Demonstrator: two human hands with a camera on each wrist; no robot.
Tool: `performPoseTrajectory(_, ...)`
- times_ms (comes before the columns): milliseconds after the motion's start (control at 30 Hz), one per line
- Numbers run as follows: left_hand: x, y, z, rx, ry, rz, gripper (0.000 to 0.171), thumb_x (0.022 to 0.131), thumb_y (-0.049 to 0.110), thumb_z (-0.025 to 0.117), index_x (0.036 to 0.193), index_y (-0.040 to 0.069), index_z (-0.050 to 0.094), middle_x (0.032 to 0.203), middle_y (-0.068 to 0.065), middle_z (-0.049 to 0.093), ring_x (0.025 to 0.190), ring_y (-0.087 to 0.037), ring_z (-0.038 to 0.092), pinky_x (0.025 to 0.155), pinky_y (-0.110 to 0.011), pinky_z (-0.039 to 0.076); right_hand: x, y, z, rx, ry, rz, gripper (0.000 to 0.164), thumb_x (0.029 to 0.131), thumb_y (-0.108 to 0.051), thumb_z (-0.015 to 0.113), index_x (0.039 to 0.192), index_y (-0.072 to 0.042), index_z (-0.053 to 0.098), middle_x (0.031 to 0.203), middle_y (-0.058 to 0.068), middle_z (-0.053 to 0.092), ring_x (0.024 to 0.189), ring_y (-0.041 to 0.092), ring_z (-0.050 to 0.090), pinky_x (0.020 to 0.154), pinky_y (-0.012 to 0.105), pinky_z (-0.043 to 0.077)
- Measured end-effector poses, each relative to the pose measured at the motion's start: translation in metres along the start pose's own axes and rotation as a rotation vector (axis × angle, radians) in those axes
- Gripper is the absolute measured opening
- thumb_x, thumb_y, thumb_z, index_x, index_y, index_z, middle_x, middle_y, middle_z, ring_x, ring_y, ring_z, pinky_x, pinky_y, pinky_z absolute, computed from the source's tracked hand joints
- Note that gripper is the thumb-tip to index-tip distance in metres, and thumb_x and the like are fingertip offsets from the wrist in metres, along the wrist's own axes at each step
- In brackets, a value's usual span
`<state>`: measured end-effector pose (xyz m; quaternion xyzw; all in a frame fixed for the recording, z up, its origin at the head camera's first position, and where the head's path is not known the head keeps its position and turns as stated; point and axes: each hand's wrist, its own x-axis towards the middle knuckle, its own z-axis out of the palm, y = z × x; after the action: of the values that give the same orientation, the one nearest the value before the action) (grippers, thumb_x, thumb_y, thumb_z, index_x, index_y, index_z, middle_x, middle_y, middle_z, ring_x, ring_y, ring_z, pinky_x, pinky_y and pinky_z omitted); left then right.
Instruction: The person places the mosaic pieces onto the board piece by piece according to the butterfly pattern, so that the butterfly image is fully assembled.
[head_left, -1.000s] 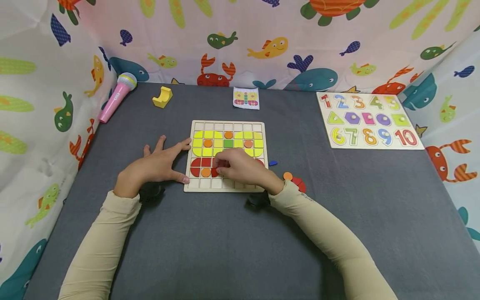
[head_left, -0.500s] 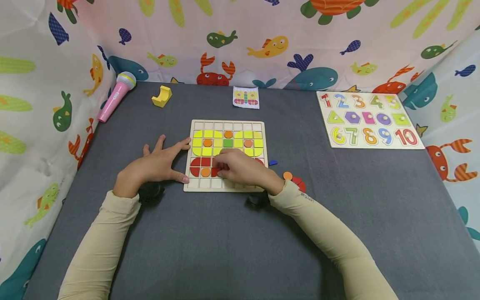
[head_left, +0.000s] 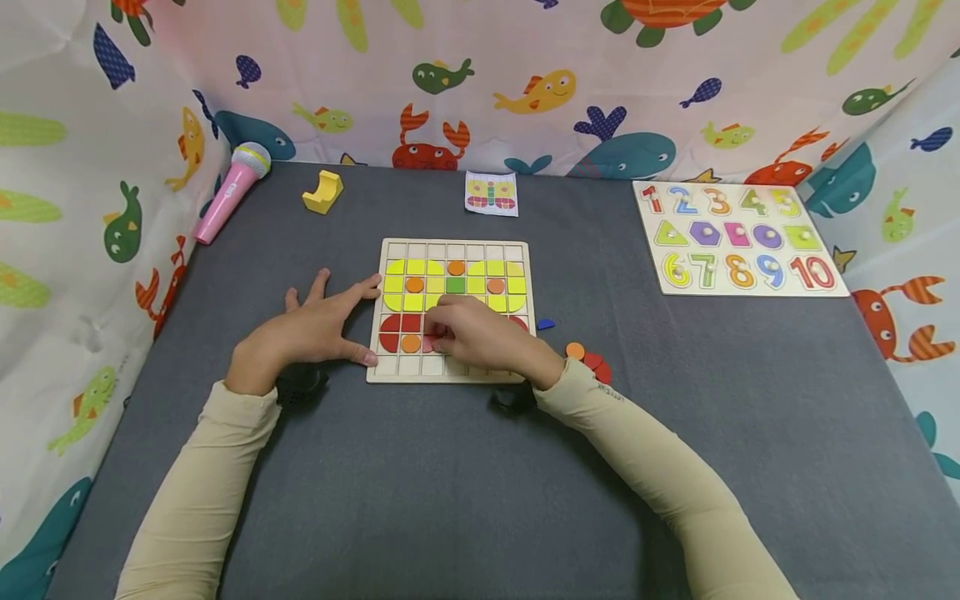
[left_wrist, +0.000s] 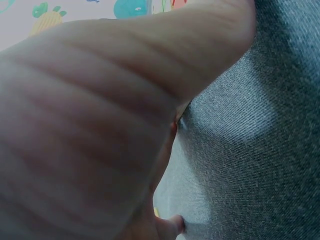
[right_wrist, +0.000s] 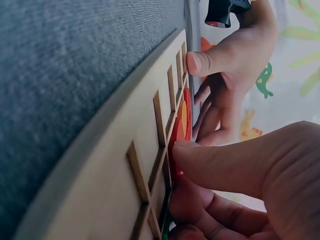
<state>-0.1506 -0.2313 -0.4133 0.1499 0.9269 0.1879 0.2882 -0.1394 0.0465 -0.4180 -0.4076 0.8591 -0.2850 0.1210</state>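
Observation:
A wooden grid board (head_left: 408, 367) lies on the grey cloth, filled with yellow pieces (head_left: 395, 285), a green square (head_left: 456, 286), orange discs (head_left: 410, 343) and red pieces (head_left: 389, 332). My right hand (head_left: 487, 337) is over its lower middle and hides several cells. Thumb and fingertips pinch a red piece (right_wrist: 173, 150) right at the grid, beside an orange disc. My left hand (head_left: 311, 323) spreads its fingers along the board's left edge, with the thumb at the lower left corner. In the left wrist view its palm (left_wrist: 90, 120) fills much of the frame.
Right of the board lie a blue piece (head_left: 546, 324), an orange disc (head_left: 575, 351) and red pieces (head_left: 597, 367). Behind are a pattern card (head_left: 491, 194), a yellow block (head_left: 323, 192) and a pink microphone (head_left: 231, 193). A number puzzle board (head_left: 738, 250) lies at the right.
The red piece at my right fingertips now looks paler and pinker. Both hands stay in nearly the same place.

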Motion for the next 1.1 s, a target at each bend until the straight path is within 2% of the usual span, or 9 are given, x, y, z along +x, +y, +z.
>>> performPoseTrajectory(200, -0.001, 0.0, 0.0, -0.006, -0.004, -0.001, 0.128, 0.08, 0.059, 0.09, 0.174, 0.022, 0.012, 0.175, -0.023, 0.017, 0.154, -0.06, -0.015, 0.108, -0.087, -0.011, -0.003, 0.0, -0.001, 0.018, 0.0, 0.012, 0.007, 0.099, -0.004, 0.075, 0.105, -0.004, 0.078, 0.099, 0.005, 0.069, 0.089, 0.018, 0.06, 0.081, 0.03, 0.05)
performPoseTrajectory(367, -0.001, 0.001, 0.0, -0.01, 0.002, 0.004, 0.128, 0.08, 0.058, 0.091, 0.174, 0.023, 0.012, 0.176, -0.022, 0.016, 0.155, -0.059, -0.015, 0.108, -0.087, -0.011, -0.012, 0.009, -0.012, 0.079, 0.054, 0.046, 0.013, 0.099, -0.006, 0.075, 0.11, -0.002, 0.079, 0.098, 0.004, 0.072, 0.087, 0.018, 0.062, 0.082, 0.031, 0.049)
performPoseTrajectory(533, -0.001, 0.0, -0.001, -0.011, 0.006, 0.007, 0.128, 0.079, 0.058, 0.091, 0.174, 0.022, 0.013, 0.176, -0.022, 0.015, 0.155, -0.059, -0.016, 0.108, -0.087, -0.01, -0.033, 0.023, -0.028, 0.069, 0.126, 0.067, 0.008, 0.098, -0.005, 0.076, 0.105, -0.002, 0.079, 0.092, 0.002, 0.069, 0.084, 0.017, 0.06, 0.081, 0.035, 0.049)
performPoseTrajectory(800, -0.001, -0.001, -0.001, -0.016, -0.01, 0.003, 0.129, 0.079, 0.061, 0.09, 0.174, 0.022, 0.012, 0.176, -0.023, 0.014, 0.154, -0.059, -0.016, 0.107, -0.087, -0.012, -0.075, 0.044, -0.052, 0.049, 0.206, 0.153, 0.01, 0.098, -0.002, 0.076, 0.107, 0.0, 0.078, 0.095, 0.006, 0.071, 0.083, 0.019, 0.062, 0.074, 0.038, 0.053)
performPoseTrajectory(933, -0.001, 0.0, -0.002, -0.014, -0.013, 0.006, 0.129, 0.08, 0.061, 0.09, 0.174, 0.022, 0.011, 0.176, -0.023, 0.015, 0.154, -0.059, -0.016, 0.107, -0.087, -0.011, -0.094, 0.056, -0.062, 0.033, 0.195, 0.216, 0.011, 0.098, -0.001, 0.076, 0.109, 0.0, 0.078, 0.097, 0.007, 0.07, 0.083, 0.021, 0.061, 0.074, 0.04, 0.052)
performPoseTrajectory(1100, -0.002, 0.003, -0.003, -0.016, -0.019, -0.004, 0.131, 0.079, 0.061, 0.09, 0.174, 0.021, 0.009, 0.175, -0.024, 0.016, 0.154, -0.059, -0.018, 0.107, -0.087, -0.012, -0.109, 0.066, -0.068, 0.037, 0.112, 0.261, 0.017, 0.097, -0.001, 0.078, 0.113, -0.001, 0.079, 0.099, 0.006, 0.068, 0.086, 0.021, 0.06, 0.077, 0.041, 0.051)
